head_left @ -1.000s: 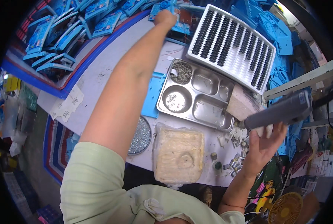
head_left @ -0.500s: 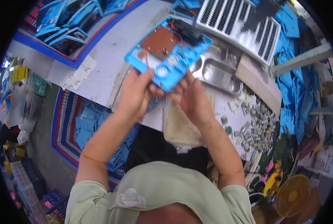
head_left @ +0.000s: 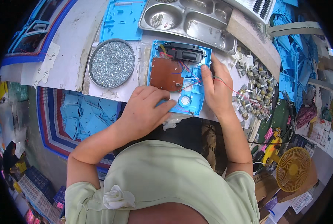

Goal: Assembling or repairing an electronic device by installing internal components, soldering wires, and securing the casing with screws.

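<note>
A blue plastic casing (head_left: 198, 100) lies open side up on the bench in front of me. Inside it are a brown circuit board (head_left: 166, 74), a black compartment part (head_left: 185, 55) along the far edge, a round silver part near the lower right, and thin coloured wires. My left hand (head_left: 146, 106) grips the casing's near left corner with curled fingers. At the right edge my right hand (head_left: 218, 87) holds the casing, thumb on top and fingers along the outer side. A red and green wire (head_left: 224, 81) runs out across that hand.
A round dish of small screws (head_left: 112, 63) stands left of the casing. Beyond are a blue panel (head_left: 121, 22) and a metal compartment tray (head_left: 166, 29). Small metal parts (head_left: 256, 87) lie heaped at right. Left, a striped bag (head_left: 50, 123) holds blue pieces; a yellow fan (head_left: 293, 170) stands lower right.
The casing has come down from mid-air onto the bench, nearer to me, and turned more square. My right hand has moved to its right edge; the screw dish is now uncovered.
</note>
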`<state>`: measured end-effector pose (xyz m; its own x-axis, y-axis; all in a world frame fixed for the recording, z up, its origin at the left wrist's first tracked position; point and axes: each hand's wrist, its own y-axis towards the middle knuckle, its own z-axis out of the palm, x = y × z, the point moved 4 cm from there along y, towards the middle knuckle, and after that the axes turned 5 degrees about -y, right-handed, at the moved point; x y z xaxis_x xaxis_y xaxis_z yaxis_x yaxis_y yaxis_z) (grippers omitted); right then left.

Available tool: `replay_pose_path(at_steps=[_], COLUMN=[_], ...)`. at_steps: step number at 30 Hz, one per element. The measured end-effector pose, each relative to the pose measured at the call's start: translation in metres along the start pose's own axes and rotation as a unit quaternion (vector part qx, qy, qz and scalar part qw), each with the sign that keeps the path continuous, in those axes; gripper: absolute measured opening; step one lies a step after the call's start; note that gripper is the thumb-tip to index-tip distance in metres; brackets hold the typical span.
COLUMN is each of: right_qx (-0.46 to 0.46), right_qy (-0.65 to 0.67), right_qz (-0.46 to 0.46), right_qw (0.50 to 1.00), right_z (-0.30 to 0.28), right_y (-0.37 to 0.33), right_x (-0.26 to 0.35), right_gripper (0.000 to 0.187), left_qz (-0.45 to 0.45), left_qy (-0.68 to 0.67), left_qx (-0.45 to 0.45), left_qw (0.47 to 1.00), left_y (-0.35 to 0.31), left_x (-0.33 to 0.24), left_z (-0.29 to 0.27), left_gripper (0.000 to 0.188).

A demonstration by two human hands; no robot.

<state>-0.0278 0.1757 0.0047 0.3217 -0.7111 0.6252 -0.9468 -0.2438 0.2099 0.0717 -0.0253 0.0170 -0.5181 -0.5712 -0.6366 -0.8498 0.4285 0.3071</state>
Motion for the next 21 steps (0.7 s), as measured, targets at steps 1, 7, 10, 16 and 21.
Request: replay_pose_path(at_steps=[1,7,10,16,21], right_qx=[-0.015,-0.057,-0.042,0.060,0.051], right_qy=[-0.094,-0.110,-0.034,0.031,0.041], right_qz=[-0.040,-0.168,-0.151,-0.120,-0.101], right_qw=[0.995,0.978,0.987,0.990,0.993], right_z=[0.002,0.008,-0.002,-0.005,-0.001], right_y=[0.002,0.017,0.021,0.016,0.008], right_x=[-0.002,0.001,0.003,0.011,-0.001], right_gripper=[0.041,0.039,0.033,0.013,0.013], left_qz=[0.010,0.032,0.031,0.015,0.078], left_qy=[0.010,0.009,0.012,0.009,0.114], left_qx=[0.014,0.060,0.088,-0.028,-0.011], left_qw=[1.000,0.998,0.996,0.999,0.990], left_y=[-0.002,-0.003,-0.003,0.048,0.081], left_x=[0.004,0.013,0.013,0.025,0.045], left_z=[0.003,0.001,-0.001,-0.009,0.007], left_gripper=[0.030,0.021,0.019,0.018,0.015])
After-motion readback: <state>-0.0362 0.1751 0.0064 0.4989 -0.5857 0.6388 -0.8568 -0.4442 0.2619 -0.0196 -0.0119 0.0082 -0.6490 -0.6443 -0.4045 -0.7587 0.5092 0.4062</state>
